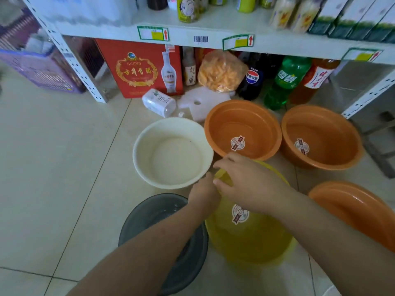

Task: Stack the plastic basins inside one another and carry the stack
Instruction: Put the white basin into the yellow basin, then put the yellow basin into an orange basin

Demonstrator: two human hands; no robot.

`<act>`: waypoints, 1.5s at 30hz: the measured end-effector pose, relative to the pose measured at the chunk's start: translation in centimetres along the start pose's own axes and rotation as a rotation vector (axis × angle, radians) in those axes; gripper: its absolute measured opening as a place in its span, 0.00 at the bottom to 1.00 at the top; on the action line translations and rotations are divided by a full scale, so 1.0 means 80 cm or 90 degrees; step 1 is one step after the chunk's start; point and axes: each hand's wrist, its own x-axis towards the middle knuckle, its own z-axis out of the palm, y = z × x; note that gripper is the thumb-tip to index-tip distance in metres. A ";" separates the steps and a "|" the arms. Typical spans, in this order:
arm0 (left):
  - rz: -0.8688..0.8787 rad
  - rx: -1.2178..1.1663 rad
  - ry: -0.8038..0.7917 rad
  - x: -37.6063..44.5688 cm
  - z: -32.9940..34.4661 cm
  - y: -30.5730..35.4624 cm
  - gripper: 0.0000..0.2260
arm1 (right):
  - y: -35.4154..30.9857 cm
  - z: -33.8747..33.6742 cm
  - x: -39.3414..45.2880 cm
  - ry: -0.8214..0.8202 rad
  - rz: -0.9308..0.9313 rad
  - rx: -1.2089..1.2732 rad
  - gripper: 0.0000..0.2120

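Observation:
Several plastic basins sit on the tiled floor. A yellow basin with a round sticker inside lies in the middle, tilted. My right hand grips its far rim from above, and my left hand holds the same rim just to the left. A white basin stands beyond my left hand. Two orange basins stand side by side at the back right. Another orange basin lies at the right edge. A grey basin is partly hidden under my left forearm.
A white metal shelf holds bottles and boxes above. Under it stand a red gift box, a snack bag and soda bottles. A white packet lies on the floor. A purple crate sits at left.

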 end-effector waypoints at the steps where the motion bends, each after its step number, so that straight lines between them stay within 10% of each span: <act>1: 0.010 -0.034 0.037 0.004 -0.022 0.003 0.15 | 0.004 -0.007 0.001 0.027 -0.008 0.009 0.20; 8: -0.158 -0.242 0.104 0.009 -0.208 -0.081 0.14 | 0.015 -0.058 -0.011 0.280 -0.062 0.105 0.25; 15: -0.428 -0.403 0.197 0.031 -0.193 -0.216 0.16 | 0.017 -0.041 -0.020 0.203 -0.051 0.089 0.23; 23: -0.460 -0.209 0.138 0.061 -0.118 -0.238 0.26 | 0.064 0.017 0.014 0.084 0.002 -0.062 0.22; 31: -0.461 -0.456 0.107 0.054 -0.095 -0.285 0.13 | 0.150 0.116 0.139 0.004 0.173 -0.283 0.35; 37: -0.490 -0.500 0.120 0.027 -0.100 -0.319 0.13 | 0.173 0.152 0.188 -0.046 0.219 -0.293 0.17; 45: -0.438 -0.630 0.093 0.026 -0.094 -0.278 0.22 | 0.083 0.050 0.168 0.206 -0.003 -0.244 0.11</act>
